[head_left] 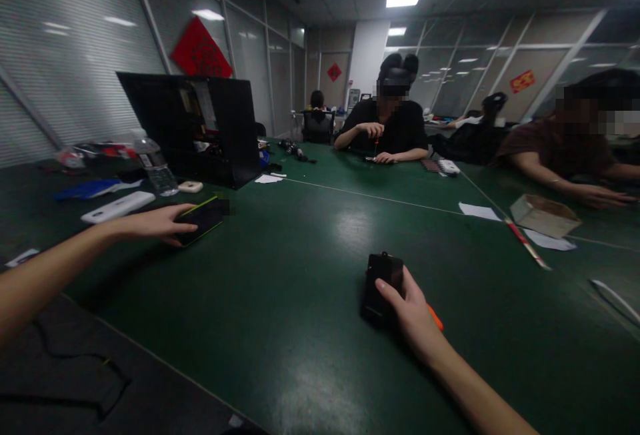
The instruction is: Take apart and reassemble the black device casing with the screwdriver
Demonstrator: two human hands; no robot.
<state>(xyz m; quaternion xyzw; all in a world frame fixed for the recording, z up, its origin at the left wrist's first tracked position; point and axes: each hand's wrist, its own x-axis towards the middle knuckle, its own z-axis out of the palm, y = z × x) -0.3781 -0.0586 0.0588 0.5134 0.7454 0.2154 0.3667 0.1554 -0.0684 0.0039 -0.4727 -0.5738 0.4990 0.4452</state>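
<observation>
At the left, my left hand point(167, 223) is closed on a dark flat phone-like slab point(203, 225) with a yellow-green edge, tilted just above or on the green table. My right hand point(411, 305) grips a black rectangular box-like device point(383, 285) near the middle of the table, thumb across its face. A small loop or ring shows at the device's top end. Part of an orange object point(435, 318) sticks out beside my right wrist; the rest of it is hidden by my hand.
A long white object point(119, 207), a water bottle point(156, 167) and a large open black box point(233, 131) stand left. Across the table, a person point(385, 118) handles a red-handled tool. At right are a small tray-like box point(545, 215), papers and another person's hand point(600, 196).
</observation>
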